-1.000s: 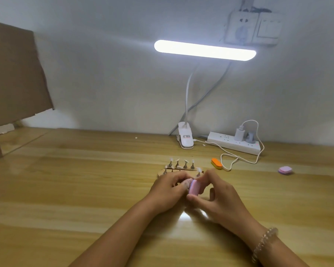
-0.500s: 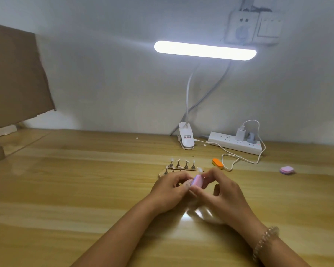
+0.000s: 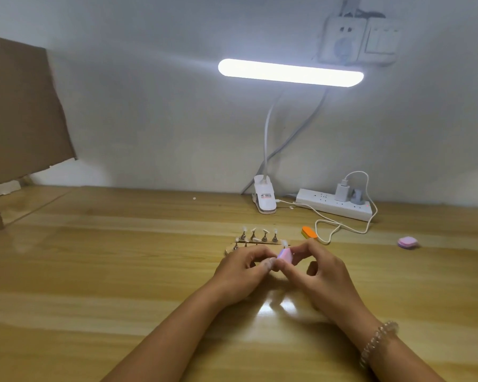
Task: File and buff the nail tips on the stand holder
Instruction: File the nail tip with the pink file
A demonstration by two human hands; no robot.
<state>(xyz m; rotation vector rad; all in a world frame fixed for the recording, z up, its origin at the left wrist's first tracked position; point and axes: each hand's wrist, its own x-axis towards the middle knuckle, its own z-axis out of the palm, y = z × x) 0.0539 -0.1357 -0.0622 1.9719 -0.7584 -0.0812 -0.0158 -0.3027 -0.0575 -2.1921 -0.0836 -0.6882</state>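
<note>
Pink buffer block [image 3: 284, 256] is pinched btwn thumb and fingertips of the right hand [image 3: 315, 274], w/ the other fingers loosely curled behind it. The left hand [image 3: 242, 268] is right up against it, fingers curled in and tips meeting at the block's left edge. Looks like it's pinching smth small and pale, but it's too tiny/blurry to tell what, tbh.

The stand holder [image 3: 249, 245] sits just past both hands, partly hidden by the left knuckles. Its long axis runs left-right across the table [image 3: 122, 271]. Pegs stick up in rows, and the right-end nail tip [image 3: 285, 243] is just above the block. So the right hand is nearer that one and the left hand is nearer the rest.

Imo this is mid-buff, and the next stroke needs the block pushed away from the body toward the stand.

Further out: orange block [image 3: 309, 232], second pink block [image 3: 407, 242] well off to the right, clip lamp [image 3: 264, 198] and power strip [image 3: 334, 204] by the wall.
</note>
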